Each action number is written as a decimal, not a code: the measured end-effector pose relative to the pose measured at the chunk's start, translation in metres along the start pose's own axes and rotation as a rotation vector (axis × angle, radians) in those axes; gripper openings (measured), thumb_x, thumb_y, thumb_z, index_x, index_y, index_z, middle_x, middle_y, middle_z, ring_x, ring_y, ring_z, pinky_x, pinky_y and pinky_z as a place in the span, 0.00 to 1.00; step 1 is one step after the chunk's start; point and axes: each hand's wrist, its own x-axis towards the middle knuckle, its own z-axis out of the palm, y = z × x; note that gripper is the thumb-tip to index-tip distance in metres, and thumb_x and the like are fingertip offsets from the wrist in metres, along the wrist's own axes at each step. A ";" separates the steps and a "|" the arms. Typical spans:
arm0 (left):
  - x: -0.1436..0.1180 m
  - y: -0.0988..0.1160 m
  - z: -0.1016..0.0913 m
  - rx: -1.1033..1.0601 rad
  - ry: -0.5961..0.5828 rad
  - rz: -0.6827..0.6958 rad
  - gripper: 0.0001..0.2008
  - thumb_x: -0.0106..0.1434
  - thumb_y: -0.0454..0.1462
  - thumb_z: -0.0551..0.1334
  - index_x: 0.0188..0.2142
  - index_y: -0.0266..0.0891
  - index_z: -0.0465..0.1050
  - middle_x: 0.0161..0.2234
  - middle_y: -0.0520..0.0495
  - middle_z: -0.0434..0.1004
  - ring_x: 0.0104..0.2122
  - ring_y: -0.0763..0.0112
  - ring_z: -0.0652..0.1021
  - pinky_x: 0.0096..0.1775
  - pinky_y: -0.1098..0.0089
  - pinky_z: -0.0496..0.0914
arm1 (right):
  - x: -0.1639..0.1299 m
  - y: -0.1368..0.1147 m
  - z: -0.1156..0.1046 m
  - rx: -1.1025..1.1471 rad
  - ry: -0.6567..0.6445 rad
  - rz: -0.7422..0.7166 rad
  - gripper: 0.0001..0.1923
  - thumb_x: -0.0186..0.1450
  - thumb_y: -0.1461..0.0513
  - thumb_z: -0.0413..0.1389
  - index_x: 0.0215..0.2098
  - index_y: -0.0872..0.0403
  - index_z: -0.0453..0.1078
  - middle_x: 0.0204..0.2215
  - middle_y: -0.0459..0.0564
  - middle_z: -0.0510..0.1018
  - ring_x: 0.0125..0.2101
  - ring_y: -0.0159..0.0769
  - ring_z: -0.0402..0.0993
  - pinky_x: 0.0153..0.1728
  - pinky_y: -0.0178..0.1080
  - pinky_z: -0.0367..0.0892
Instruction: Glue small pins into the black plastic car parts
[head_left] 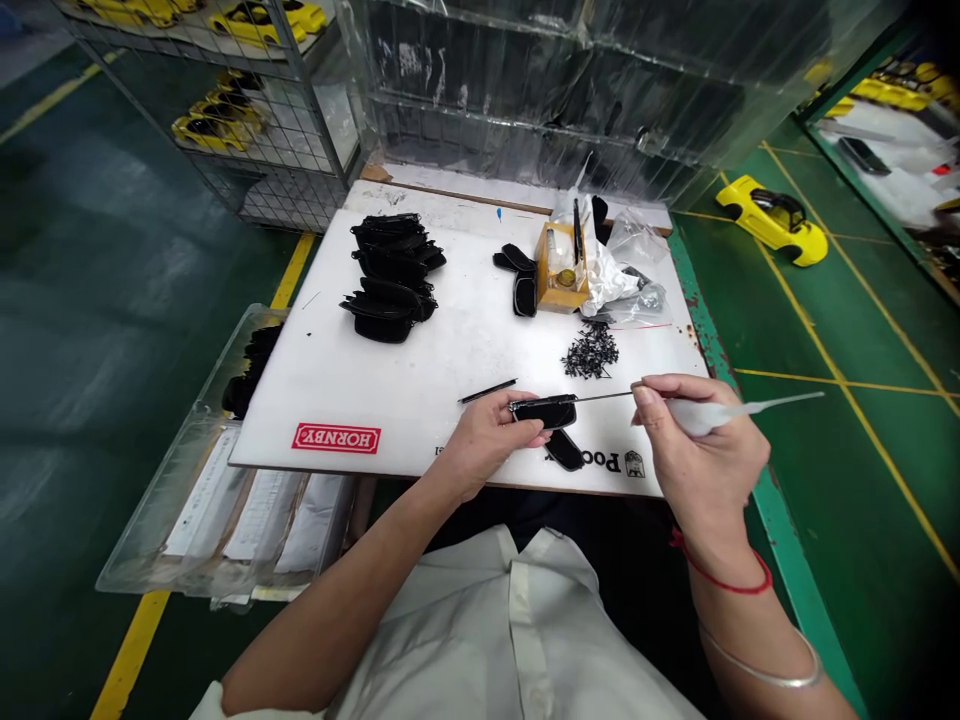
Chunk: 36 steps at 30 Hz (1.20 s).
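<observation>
My left hand (487, 435) grips a small black plastic part (546, 410) just above the near edge of the white board (420, 370). My right hand (694, 440) holds a thin tool with a pale handle (720, 412); its metal tip reaches left to the black part. Another black part (564, 450) lies on the board right below the held one. A thin black rod (487, 391) rests on the board just left of my left hand.
A stack of black parts (391, 275) sits at the board's far left, a heap of tiny black pieces (592, 352) at right, an orange box (561, 268) and plastic bags (626, 270) behind. A clear tray (217, 480) stands at left. A yellow toy car body (772, 218) lies on the green floor.
</observation>
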 end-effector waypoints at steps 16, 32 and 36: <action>0.002 -0.006 -0.004 0.007 -0.032 0.026 0.15 0.58 0.32 0.64 0.45 0.35 0.70 0.34 0.44 0.79 0.37 0.69 0.80 0.44 0.70 0.73 | 0.000 0.001 0.007 -0.027 -0.013 -0.034 0.09 0.61 0.55 0.58 0.35 0.52 0.73 0.28 0.45 0.77 0.27 0.33 0.73 0.32 0.38 0.68; 0.003 -0.009 -0.005 -0.019 -0.038 0.040 0.14 0.57 0.33 0.65 0.44 0.35 0.71 0.33 0.44 0.79 0.37 0.68 0.80 0.43 0.69 0.73 | -0.003 -0.007 0.012 0.015 -0.028 -0.033 0.09 0.61 0.55 0.58 0.35 0.52 0.73 0.29 0.46 0.77 0.28 0.35 0.74 0.32 0.40 0.70; 0.003 -0.009 -0.005 -0.003 -0.049 0.049 0.14 0.57 0.34 0.65 0.43 0.36 0.72 0.34 0.45 0.79 0.37 0.68 0.80 0.45 0.67 0.73 | -0.005 -0.009 0.015 0.039 -0.068 -0.026 0.09 0.61 0.57 0.59 0.35 0.53 0.73 0.28 0.46 0.77 0.28 0.36 0.74 0.34 0.40 0.70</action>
